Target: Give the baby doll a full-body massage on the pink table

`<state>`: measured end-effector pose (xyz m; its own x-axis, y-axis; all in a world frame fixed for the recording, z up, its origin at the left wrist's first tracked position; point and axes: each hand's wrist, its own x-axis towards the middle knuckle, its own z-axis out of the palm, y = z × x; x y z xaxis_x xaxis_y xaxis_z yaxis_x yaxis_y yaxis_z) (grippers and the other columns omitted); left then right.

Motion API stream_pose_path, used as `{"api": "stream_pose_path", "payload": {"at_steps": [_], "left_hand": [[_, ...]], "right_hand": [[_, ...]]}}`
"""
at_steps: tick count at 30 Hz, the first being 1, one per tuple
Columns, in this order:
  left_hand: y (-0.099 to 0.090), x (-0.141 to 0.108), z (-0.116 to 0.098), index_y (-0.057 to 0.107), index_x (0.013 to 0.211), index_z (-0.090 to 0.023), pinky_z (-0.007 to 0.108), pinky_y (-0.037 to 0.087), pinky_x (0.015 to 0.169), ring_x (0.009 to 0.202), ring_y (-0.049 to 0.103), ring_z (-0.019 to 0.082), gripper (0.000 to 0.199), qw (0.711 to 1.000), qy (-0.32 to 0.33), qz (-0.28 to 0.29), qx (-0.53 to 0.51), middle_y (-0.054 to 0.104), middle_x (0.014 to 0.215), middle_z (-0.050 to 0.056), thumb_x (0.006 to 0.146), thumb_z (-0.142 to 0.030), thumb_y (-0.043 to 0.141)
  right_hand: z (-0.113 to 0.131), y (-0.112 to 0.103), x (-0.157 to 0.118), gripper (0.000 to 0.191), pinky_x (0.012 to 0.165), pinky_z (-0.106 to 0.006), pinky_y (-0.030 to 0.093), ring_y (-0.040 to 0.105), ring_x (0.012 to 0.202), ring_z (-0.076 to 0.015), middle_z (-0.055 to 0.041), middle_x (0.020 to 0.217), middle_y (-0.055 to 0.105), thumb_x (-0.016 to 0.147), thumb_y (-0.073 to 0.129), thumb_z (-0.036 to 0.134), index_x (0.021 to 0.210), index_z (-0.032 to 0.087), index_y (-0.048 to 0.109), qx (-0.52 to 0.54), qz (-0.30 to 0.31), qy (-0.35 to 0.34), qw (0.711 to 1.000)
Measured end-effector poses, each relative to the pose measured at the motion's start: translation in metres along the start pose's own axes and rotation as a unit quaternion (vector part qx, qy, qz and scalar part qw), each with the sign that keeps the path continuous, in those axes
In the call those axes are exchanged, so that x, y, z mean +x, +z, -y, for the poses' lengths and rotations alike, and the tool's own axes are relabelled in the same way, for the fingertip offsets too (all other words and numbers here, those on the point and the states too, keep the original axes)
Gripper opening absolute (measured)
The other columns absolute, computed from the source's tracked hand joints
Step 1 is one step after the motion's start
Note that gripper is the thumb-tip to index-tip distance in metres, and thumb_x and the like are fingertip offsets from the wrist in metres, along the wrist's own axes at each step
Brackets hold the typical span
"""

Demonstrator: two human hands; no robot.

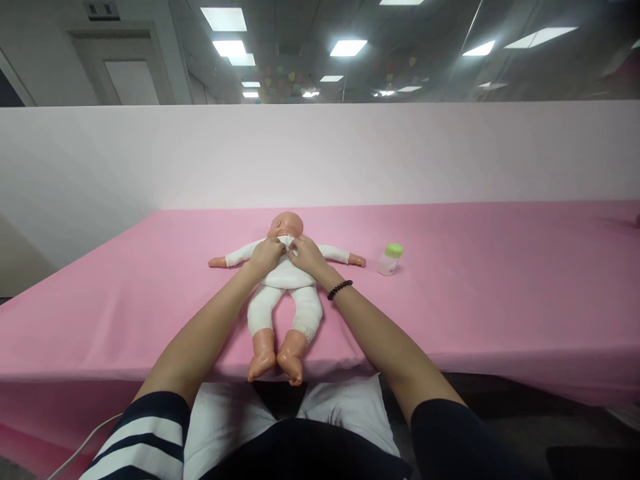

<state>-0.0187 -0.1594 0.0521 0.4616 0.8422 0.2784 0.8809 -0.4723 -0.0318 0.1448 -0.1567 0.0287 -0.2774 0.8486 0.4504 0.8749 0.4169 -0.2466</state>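
Note:
A baby doll (pixel 285 273) in white clothing lies on the pink-covered table, its head away from me, arms spread and bare feet at the table's front edge. My left hand (pixel 269 255) is at the doll's upper chest, its fingers pinched close to the neckline. Beside it my right hand (pixel 306 255) is also closed at the chest, thumb and fingertips together near the middle of the garment. Both seem to grip the white garment (pixel 289 275), though the fingertips partly hide what is between them. A dark beaded bracelet (pixel 340 289) circles my right wrist.
A small clear bottle with a green cap (pixel 394 251) stands right of the doll's hand. The pink tablecloth (pixel 480 287) hangs over the front edge. Behind it rises a white partition (pixel 350 153) with glass above. A pale cable (pixel 85 443) runs at lower left.

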Motion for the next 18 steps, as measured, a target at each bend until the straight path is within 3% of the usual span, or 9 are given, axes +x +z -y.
{"api": "stream_pose_path", "payload": {"at_steps": [5, 9, 13, 15, 18], "left_hand": [[-0.002, 0.003, -0.004, 0.078, 0.107, -0.012, 0.034, 0.051, 0.088, 0.103, 0.069, 0.025, 0.035, 1.000, 0.004, 0.020, 0.011, 0.073, 0.115, 0.015, 0.102, -0.015, 0.044], [-0.003, 0.002, -0.004, 0.076, 0.113, -0.011, 0.035, 0.051, 0.089, 0.103, 0.068, 0.026, 0.036, 1.000, 0.008, 0.019, 0.005, 0.073, 0.115, 0.016, 0.102, -0.015, 0.042], [-0.007, -0.004, 0.000, 0.072, 0.117, -0.014, 0.035, 0.051, 0.093, 0.112, 0.067, 0.027, 0.034, 0.998, 0.035, -0.043, -0.014, 0.070, 0.124, 0.015, 0.102, -0.017, 0.042], [-0.011, -0.007, 0.002, 0.071, 0.115, -0.015, 0.034, 0.052, 0.088, 0.106, 0.069, 0.026, 0.029, 0.997, 0.033, -0.058, -0.029, 0.071, 0.119, 0.014, 0.099, -0.018, 0.047], [-0.016, -0.011, 0.000, 0.072, 0.103, -0.016, 0.034, 0.052, 0.080, 0.094, 0.071, 0.026, 0.020, 0.998, 0.014, -0.030, -0.044, 0.075, 0.105, 0.012, 0.093, -0.020, 0.055]], "right_hand": [[0.007, -0.001, 0.005, 0.026, 0.091, -0.031, 0.046, 0.065, 0.104, -0.0240, -0.0160, 0.112, 0.072, 0.101, 0.049, 0.015, 0.102, 0.011, 0.075, -0.036, 0.046, 0.022, 0.998], [0.013, -0.004, 0.003, 0.031, 0.088, -0.032, 0.045, 0.064, 0.101, -0.0245, -0.0184, 0.113, 0.072, 0.103, 0.042, 0.012, 0.106, 0.007, 0.073, -0.056, 0.046, 0.021, 0.997], [0.017, -0.014, -0.006, 0.024, 0.090, -0.033, 0.046, 0.064, 0.103, -0.0257, -0.0174, 0.112, 0.071, 0.100, 0.049, 0.014, 0.108, 0.008, 0.071, -0.048, 0.010, -0.021, 0.999], [0.019, -0.019, -0.010, 0.018, 0.089, -0.033, 0.047, 0.065, 0.100, -0.0250, -0.0156, 0.109, 0.072, 0.096, 0.055, 0.016, 0.104, 0.010, 0.070, -0.027, -0.002, -0.035, 0.999], [0.020, -0.023, -0.013, 0.014, 0.085, -0.032, 0.048, 0.067, 0.096, -0.0241, -0.0136, 0.103, 0.074, 0.092, 0.058, 0.015, 0.096, 0.013, 0.071, 0.001, 0.011, -0.028, 1.000]]}}
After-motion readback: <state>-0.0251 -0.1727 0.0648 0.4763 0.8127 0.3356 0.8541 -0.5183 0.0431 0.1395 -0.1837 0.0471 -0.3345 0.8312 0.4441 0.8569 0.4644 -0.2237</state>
